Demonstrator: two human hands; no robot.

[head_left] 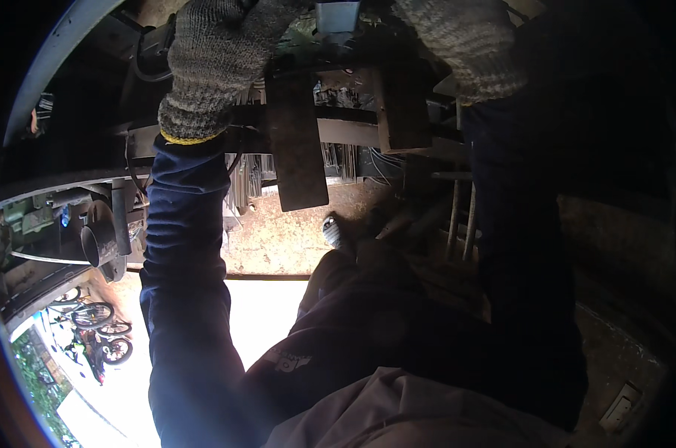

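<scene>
My left hand (217, 63), in a grey knitted glove with a yellow cuff edge, reaches up to the top of the view. Its fingers are dark and partly cut off, so I cannot make out whether they hold anything. My right hand (468, 48), in a similar glove, is at the upper right with its fingers out of the picture or in shadow. Between the hands shows a pale grey metal block (337, 16). Below it hangs a flat dark plate (299, 142), nearest my left wrist. A brown block-like piece (403, 112) is nearer my right hand.
A metal beam (349, 133) crosses behind the plate. Thin rods (252, 175) stand below it, and a round pipe end (99, 237) sits at the left. My shoe (332, 231) rests on the brown floor (271, 239). Bicycles (95, 317) stand outside at lower left.
</scene>
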